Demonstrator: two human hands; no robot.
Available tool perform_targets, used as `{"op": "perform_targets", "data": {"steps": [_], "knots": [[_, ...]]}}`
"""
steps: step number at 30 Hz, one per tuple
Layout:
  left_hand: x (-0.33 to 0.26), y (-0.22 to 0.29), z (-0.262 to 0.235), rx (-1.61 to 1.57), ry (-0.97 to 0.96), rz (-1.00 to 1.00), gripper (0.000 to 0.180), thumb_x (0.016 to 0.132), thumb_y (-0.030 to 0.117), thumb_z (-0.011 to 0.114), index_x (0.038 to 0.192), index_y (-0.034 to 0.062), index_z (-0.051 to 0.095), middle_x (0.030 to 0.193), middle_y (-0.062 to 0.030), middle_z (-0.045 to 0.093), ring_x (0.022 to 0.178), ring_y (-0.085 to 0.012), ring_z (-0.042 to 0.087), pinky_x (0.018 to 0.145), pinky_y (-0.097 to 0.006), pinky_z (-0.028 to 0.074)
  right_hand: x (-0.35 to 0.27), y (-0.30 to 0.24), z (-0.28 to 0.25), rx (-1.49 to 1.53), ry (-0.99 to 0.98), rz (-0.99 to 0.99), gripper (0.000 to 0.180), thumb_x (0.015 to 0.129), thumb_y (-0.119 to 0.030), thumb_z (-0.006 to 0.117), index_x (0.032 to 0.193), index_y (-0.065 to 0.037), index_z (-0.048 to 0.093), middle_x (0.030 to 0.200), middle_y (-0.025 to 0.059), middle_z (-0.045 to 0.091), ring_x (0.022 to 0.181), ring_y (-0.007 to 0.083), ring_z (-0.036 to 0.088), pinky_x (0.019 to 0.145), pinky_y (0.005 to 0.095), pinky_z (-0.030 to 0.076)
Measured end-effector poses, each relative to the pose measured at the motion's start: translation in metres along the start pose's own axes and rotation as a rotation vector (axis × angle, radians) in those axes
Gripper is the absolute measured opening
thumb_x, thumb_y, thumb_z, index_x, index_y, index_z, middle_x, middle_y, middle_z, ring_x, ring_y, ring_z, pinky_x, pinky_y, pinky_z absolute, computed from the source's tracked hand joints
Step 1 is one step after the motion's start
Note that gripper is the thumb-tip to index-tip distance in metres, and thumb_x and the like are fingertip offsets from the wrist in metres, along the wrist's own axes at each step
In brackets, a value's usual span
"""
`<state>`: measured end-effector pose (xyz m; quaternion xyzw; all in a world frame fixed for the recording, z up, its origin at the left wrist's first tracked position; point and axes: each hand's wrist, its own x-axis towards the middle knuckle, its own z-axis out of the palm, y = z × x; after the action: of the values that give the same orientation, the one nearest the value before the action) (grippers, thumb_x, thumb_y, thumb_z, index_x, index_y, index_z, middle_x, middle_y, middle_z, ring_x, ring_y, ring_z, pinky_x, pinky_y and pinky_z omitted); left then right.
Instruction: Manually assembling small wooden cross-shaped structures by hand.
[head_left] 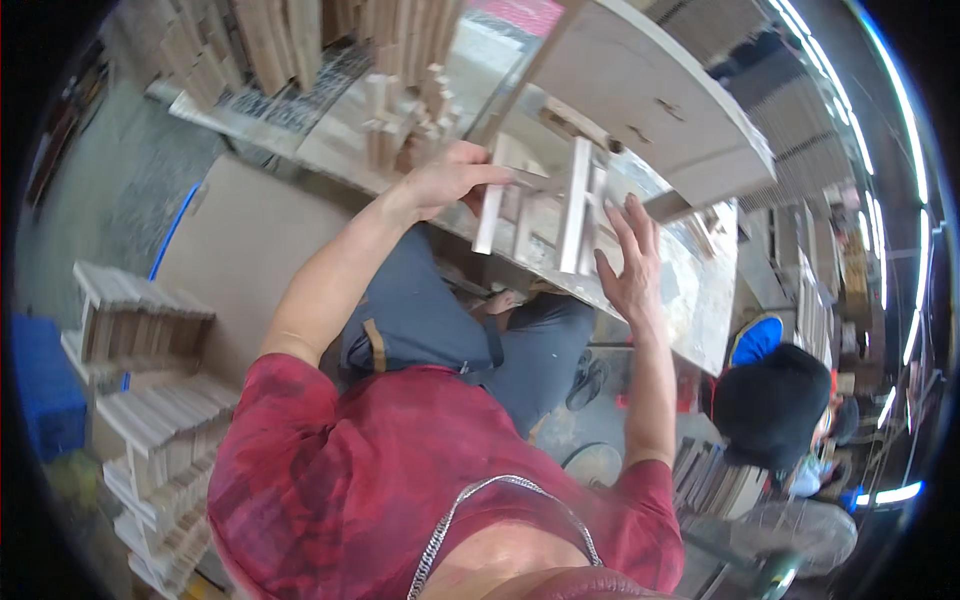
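A small wooden frame of pale strips is tilted above the front edge of the worktable. My left hand is closed on its left strip, fingers wrapped over the upper part. By the frame's right side, my right hand is open, with fingers apart; whether its fingertips touch the wood I cannot tell. Behind the frame a large pale board stands tilted over the table. A short wooden block lies just beyond the frame.
Bundles of wooden strips stand at the far left of the table, with short stacked pieces nearer me. Stacked slats and a blue crate are at left. A person in a black head covering and a fan are at right.
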<state>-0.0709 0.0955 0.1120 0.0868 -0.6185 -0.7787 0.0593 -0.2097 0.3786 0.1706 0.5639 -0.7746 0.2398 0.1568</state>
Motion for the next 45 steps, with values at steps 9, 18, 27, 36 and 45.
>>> {"op": "perform_targets", "data": {"steps": [9,18,27,36,45], "knots": [[-0.077,-0.026,-0.053,0.495,0.915,0.227,0.054,0.084,0.034,0.083,0.114,-0.0055,0.064,0.094,-0.0145,0.073,0.078,-0.0228,0.072,0.072,-0.032,0.057,0.086,-0.017,0.055,0.505,0.151,-0.036,0.03,0.084,-0.002,0.078,0.113,-0.003,0.07,0.111,0.0143,0.073,0.096,0.0283,0.069,0.086,0.0372,0.054],[-0.042,-0.063,-0.115,0.912,0.875,0.205,0.066,0.074,0.035,0.085,0.117,-0.0046,0.055,0.106,-0.025,0.067,0.1,-0.0425,0.065,0.086,-0.045,0.052,0.223,-0.021,0.147,0.803,-0.4,0.064,0.028,0.1,-0.02,0.068,0.118,0.001,0.069,0.099,0.0045,0.07,0.089,0.0117,0.06,0.083,0.0296,0.05],[-0.06,-0.066,-0.118,0.783,0.734,0.264,0.09,0.066,0.036,0.091,0.133,-0.0051,0.048,0.12,-0.0235,0.063,0.113,-0.0377,0.063,0.098,-0.044,0.05,0.194,0.006,0.201,0.704,-0.513,0.165,0.041,0.103,-0.034,0.06,0.124,0.001,0.065,0.095,0.0142,0.071,0.084,0.0238,0.066,0.08,0.0375,0.052],[-0.04,-0.066,-0.086,0.843,0.955,0.238,0.109,0.064,0.053,0.09,0.138,-0.0094,0.041,0.125,-0.0258,0.058,0.118,-0.0384,0.059,0.1,-0.046,0.049,0.192,-0.047,0.197,0.411,-0.249,0.119,0.04,0.106,-0.036,0.051,0.106,0.001,0.066,0.088,0.0213,0.068,0.085,0.0368,0.066,0.079,0.0439,0.051],[-0.027,-0.086,-0.102,1.001,1.055,0.328,0.086,0.073,0.05,0.086,0.127,-0.0053,0.048,0.113,-0.0248,0.065,0.102,-0.0416,0.066,0.087,-0.048,0.053,0.186,-0.06,0.195,0.313,-0.252,0.22,0.045,0.102,-0.04,0.054,0.104,0.004,0.061,0.087,0.0296,0.068,0.091,0.0486,0.065,0.082,0.052,0.052]]}}
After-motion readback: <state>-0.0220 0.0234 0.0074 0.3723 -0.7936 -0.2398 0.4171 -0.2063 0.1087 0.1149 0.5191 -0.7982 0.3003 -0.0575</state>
